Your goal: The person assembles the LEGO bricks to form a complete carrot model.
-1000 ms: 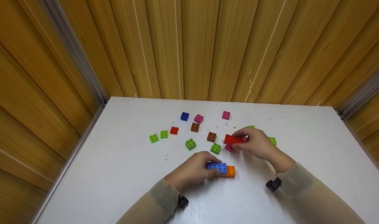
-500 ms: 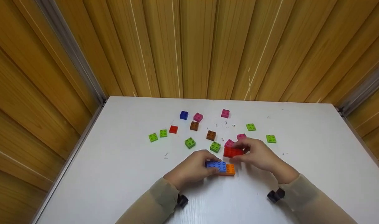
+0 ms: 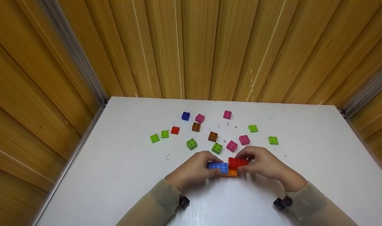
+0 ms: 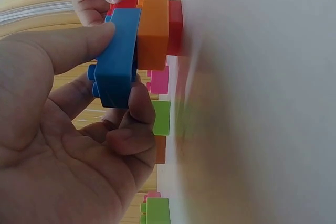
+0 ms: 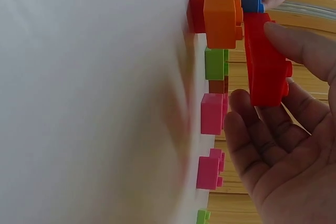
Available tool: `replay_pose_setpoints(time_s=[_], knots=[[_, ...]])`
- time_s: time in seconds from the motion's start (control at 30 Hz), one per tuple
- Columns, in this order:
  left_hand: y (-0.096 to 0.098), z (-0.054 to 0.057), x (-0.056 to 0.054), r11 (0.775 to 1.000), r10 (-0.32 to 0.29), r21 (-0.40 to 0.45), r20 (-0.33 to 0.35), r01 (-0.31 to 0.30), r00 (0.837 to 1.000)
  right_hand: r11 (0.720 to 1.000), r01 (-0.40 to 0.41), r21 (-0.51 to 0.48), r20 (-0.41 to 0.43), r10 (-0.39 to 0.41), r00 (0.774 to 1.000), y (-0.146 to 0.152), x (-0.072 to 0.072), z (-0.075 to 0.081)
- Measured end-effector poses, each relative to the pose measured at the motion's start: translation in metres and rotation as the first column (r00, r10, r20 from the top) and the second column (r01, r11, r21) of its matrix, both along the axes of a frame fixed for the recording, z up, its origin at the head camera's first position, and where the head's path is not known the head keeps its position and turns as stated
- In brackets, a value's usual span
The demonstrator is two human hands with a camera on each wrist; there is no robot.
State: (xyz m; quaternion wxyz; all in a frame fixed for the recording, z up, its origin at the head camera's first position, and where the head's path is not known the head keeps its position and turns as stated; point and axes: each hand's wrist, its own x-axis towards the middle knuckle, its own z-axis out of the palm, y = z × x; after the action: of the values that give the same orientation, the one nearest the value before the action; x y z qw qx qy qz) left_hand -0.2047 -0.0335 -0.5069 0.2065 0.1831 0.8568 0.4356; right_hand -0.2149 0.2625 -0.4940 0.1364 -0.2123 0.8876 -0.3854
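Observation:
My left hand (image 3: 192,168) pinches a blue toy brick (image 3: 220,168) between thumb and fingers. That brick sits over the left part of an orange brick (image 4: 152,30), leaving the orange one's right-end studs uncovered. Under the orange brick, a red brick (image 5: 197,6) rests on the table. My right hand (image 3: 264,163) grips another red brick (image 5: 265,61) by its sides. Its left end is beside the blue brick, just above the bare orange studs; the right wrist view shows a narrow gap there. Its right end overhangs the orange brick.
Behind the hands lie loose small bricks on the white table (image 3: 115,135): several pink (image 3: 231,146), several green (image 3: 217,147), two brown (image 3: 213,136), one dark blue (image 3: 186,116), one red (image 3: 175,130). Wood-look panels (image 3: 197,50) stand along the table's back and side.
My right hand has brought the red brick toward me, from over the pink bricks to above the orange brick's right end. My left hand keeps its hold on the blue brick.

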Motion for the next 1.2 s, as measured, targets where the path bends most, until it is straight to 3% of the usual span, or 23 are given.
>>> replay_pose_setpoints(time_s=[0.4,0.77,1.03,1.2], knots=[[0.000,0.000,0.000,1.000,0.000,0.001,-0.002,0.000,1.000,0.995,-0.073,-0.062,0.044,0.076,0.996,0.003,0.006,-0.007],[0.000,0.001,0.001,1.000,-0.006,0.011,0.004,0.006,1.000,0.994,-0.024,-0.106,0.038,0.028,0.999,-0.005,0.013,-0.012],[-0.001,0.000,0.000,1.000,-0.022,0.011,-0.045,0.023,0.999,0.994,0.041,-0.100,0.052,-0.036,0.998,-0.011,0.018,-0.013],[0.000,-0.001,0.001,1.000,-0.023,0.009,-0.040,0.023,0.999,0.993,0.065,-0.098,0.062,-0.059,0.996,-0.011,0.019,-0.016]])
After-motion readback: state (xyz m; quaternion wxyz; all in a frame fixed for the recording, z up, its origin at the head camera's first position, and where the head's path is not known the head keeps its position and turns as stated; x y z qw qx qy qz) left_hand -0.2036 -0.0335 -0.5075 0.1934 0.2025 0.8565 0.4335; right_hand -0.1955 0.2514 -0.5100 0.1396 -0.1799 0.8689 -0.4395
